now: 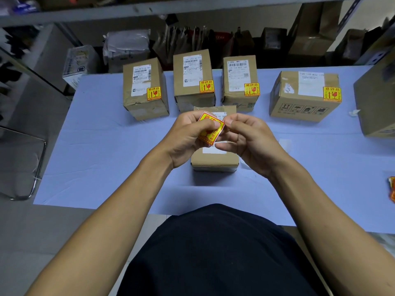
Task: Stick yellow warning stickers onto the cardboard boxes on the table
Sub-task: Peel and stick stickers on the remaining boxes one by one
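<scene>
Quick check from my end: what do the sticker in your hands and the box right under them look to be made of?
The sticker looks like glossy printed paper or film: bright yellow and red, flexing between the left hand and right hand; which of the two is unclear. The box looks like plain matte brown cardboard with a white paper label, partly hidden by the hands.

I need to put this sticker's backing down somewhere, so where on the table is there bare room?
Bare cloth lies left of the near box, in front of the leftmost box. More lies right of the near box, before the wide box. The back row is crowded; the sticker stack takes the right edge.
</scene>
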Demonstrator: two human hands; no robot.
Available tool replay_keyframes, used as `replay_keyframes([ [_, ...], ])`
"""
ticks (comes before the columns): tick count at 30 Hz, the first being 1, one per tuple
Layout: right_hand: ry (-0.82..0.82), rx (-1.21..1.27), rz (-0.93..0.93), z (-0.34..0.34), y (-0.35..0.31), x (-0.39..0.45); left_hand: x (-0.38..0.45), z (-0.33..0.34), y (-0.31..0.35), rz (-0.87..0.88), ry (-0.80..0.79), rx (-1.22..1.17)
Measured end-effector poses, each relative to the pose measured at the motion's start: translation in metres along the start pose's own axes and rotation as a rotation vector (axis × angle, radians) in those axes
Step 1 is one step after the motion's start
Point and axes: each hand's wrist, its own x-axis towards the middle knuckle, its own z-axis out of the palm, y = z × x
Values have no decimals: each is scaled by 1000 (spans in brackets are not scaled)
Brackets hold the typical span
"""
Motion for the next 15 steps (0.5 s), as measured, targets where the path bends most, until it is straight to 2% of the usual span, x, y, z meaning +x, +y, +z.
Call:
replay_keyframes([
  [7, -41, -53, 16, -1, 3, -4, -2, 0, -4, 9, -5, -12],
  [15, -12, -15, 28, -1, 0, -9, -7, 3, -2, 40, 38, 13],
])
